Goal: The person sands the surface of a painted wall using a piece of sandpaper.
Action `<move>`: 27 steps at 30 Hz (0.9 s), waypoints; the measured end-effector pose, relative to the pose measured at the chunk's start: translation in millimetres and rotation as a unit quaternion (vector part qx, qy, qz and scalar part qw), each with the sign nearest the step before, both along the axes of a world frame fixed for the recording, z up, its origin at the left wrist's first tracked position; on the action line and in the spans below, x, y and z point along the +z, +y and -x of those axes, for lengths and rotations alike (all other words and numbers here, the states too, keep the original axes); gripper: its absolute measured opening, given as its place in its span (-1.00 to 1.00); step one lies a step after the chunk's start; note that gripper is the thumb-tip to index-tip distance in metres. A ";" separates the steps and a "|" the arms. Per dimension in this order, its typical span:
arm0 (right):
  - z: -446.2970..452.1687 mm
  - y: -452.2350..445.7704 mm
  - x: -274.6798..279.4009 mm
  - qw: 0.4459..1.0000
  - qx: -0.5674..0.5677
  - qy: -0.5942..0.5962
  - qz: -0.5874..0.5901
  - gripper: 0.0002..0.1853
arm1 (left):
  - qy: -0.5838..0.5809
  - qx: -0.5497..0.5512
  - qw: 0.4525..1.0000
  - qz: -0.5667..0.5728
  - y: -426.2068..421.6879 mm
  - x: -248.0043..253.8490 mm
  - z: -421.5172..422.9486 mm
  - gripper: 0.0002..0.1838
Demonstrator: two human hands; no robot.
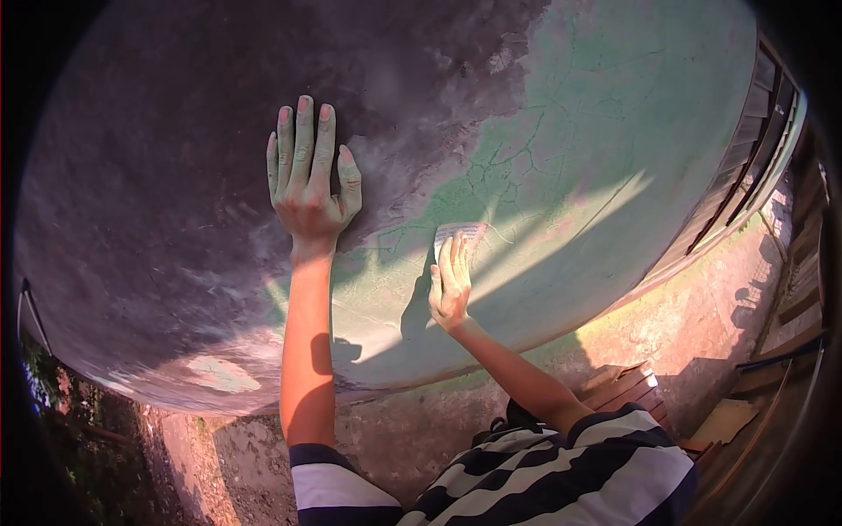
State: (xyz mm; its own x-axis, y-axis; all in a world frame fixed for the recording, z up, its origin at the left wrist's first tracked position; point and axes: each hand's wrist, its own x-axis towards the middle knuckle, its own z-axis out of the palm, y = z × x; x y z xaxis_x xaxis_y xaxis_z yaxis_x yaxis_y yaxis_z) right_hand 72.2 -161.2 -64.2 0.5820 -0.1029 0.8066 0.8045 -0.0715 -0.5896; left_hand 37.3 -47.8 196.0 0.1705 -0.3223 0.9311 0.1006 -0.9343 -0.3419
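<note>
My left hand [307, 180] lies flat against the dark, scraped part of a large curved surface [175, 158], its fingers spread and dusted with pale powder. Lower and to the right, my right hand [451, 285] presses a small light sheet with faint print [460, 233] against the same surface, over its pale green part [605, 114]. The sheet's upper end shows beyond my fingertips; the rest is hidden under the hand. Fine cracks run through the green area above it, and sunlight and shadow cross it.
Below the curved surface runs a rough, sunlit ground or ledge [403, 438]. Wooden slats [745, 149] stand at the right edge, with planks and a flat tan piece [724, 422] at the lower right. Dark foliage [88, 447] shows at the lower left.
</note>
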 end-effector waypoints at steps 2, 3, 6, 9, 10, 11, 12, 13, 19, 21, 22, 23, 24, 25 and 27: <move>-16.0 -21.5 -0.8 0.998 -0.038 -0.010 0.041 -0.48 | 0.010 -0.007 1.000 0.004 0.8 -0.7 -0.5 -0.50; -30.6 -34.2 5.8 0.998 -0.061 0.006 0.023 -0.48 | 0.009 -0.006 1.000 0.004 0.5 -0.5 0.0 -0.50; -89.3 -85.0 33.3 0.982 -0.142 0.067 -0.107 -0.45 | 0.003 -0.003 1.000 0.003 -2.1 0.5 -2.3 -0.51; -85.5 -90.3 43.6 0.967 -0.137 0.121 -0.178 -0.42 | -0.003 0.005 1.000 0.011 -4.6 -2.1 -2.2 -0.51; -74.6 -80.5 45.2 0.962 -0.124 0.148 -0.195 -0.42 | -0.011 0.005 1.000 0.008 -3.5 -2.0 -3.1 -0.51; -61.8 -70.6 46.3 0.955 -0.113 0.174 -0.212 -0.41 | -0.018 0.003 1.000 0.004 -2.6 -1.5 -4.0 -0.51; -43.2 -52.6 34.9 0.968 -0.085 0.157 -0.178 -0.43 | -0.018 -0.002 1.000 0.004 -1.7 -1.3 -3.5 -0.51; -26.4 -37.7 19.0 0.979 -0.056 0.137 -0.143 -0.44 | -0.013 0.000 1.000 0.004 -0.4 -1.1 -2.4 -0.51; -86.9 -92.3 24.2 0.980 -0.135 0.096 -0.112 -0.48 | -0.012 -0.007 1.000 -0.001 -1.1 0.3 -2.5 -0.51; -98.0 -105.7 45.9 0.965 -0.181 0.120 -0.149 -0.47 | -0.016 0.011 1.000 0.008 -4.2 -1.9 -3.5 -0.51; -93.3 -102.1 50.0 0.952 -0.147 0.170 -0.208 -0.46 | -0.014 0.013 1.000 0.010 -5.0 -4.0 -2.8 -0.51; -88.5 -94.2 53.3 0.932 -0.110 0.220 -0.266 -0.45 | -0.015 0.011 1.000 0.010 -4.9 -4.1 -3.1 -0.51; -74.0 -76.8 51.4 0.943 -0.104 0.207 -0.239 -0.44 | -0.019 0.008 1.000 0.008 -4.5 -2.4 -4.1 -0.52; -50.7 -55.3 42.8 0.952 -0.099 0.196 -0.212 -0.43 | -0.019 0.011 1.000 0.007 -3.6 -2.4 -2.7 -0.52; -29.4 -36.2 22.5 0.968 -0.067 0.157 -0.183 -0.43 | -0.007 -0.001 1.000 0.003 -1.1 -2.0 -1.6 -0.51</move>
